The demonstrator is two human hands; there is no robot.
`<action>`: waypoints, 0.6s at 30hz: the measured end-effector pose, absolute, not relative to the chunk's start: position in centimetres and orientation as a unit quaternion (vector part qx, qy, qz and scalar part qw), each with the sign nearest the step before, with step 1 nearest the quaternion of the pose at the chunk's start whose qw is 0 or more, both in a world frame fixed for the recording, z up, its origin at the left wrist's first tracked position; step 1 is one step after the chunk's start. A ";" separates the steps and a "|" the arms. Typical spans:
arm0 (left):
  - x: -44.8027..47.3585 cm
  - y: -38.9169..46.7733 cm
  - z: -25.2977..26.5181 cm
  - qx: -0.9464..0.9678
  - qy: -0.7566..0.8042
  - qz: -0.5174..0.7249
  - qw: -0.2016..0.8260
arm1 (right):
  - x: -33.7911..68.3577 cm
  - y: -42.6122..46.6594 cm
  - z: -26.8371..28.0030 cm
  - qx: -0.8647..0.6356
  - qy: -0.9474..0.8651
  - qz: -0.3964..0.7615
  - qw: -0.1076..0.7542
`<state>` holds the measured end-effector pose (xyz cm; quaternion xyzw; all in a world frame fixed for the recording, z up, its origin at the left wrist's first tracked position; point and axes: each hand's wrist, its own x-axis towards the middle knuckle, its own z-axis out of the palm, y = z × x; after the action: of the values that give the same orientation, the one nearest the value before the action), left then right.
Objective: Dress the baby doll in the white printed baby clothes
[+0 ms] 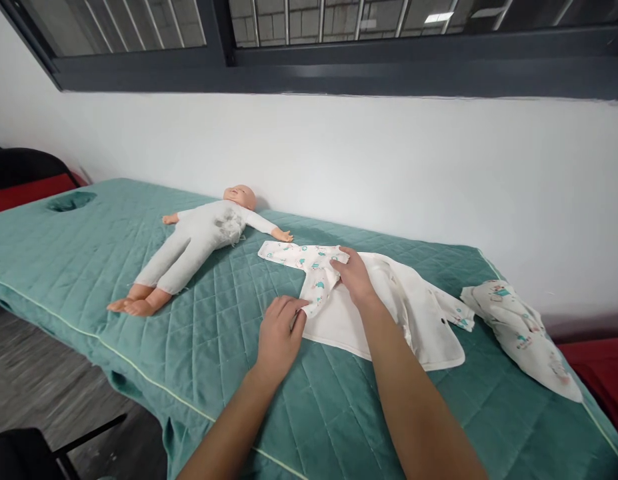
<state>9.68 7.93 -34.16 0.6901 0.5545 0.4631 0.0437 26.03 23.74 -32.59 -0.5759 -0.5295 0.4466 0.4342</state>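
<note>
A small white baby shirt [339,327] with a green-and-orange print lies spread on the bed, its front opened out. My left hand [281,333] pinches the printed panel's lower corner between thumb and fingers. Higher up, my right hand [356,273] has its fingers closed on the same panel's edge, near the shirt's middle. One sleeve points left toward the doll, the other lies at the right. Beyond my left hand, a baby doll [209,230] in a white cloth body rests on its back, head near the wall, its torso covering frayed.
A green quilted cover [229,380] lies over the bed, with a face hole [71,201] at the far left. Another printed cloth piece [521,337] sits bunched near the right edge. A white wall [309,147] borders the back; a black chair [26,457] stands at lower left.
</note>
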 end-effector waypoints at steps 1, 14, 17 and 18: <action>9.8 7.9 -34.1 0.709 0.548 0.444 0.031 | 26.3 23.9 -32.6 -0.592 -0.541 0.420 0.425; 12.5 9.0 -33.7 0.782 0.517 0.338 0.084 | 27.9 23.8 -31.8 -0.670 -0.563 0.317 0.365; 11.7 9.4 -34.3 0.609 0.599 0.490 0.176 | 27.7 23.8 -31.2 -0.612 -0.572 0.386 0.386; 11.4 9.5 -34.5 0.548 0.618 0.535 0.181 | 27.6 23.7 -31.0 -0.576 -0.571 0.423 0.404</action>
<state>11.41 9.52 -34.47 0.5475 0.6178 0.5347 0.1806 27.59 23.74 -30.99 -0.5758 -0.5709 0.4231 0.4044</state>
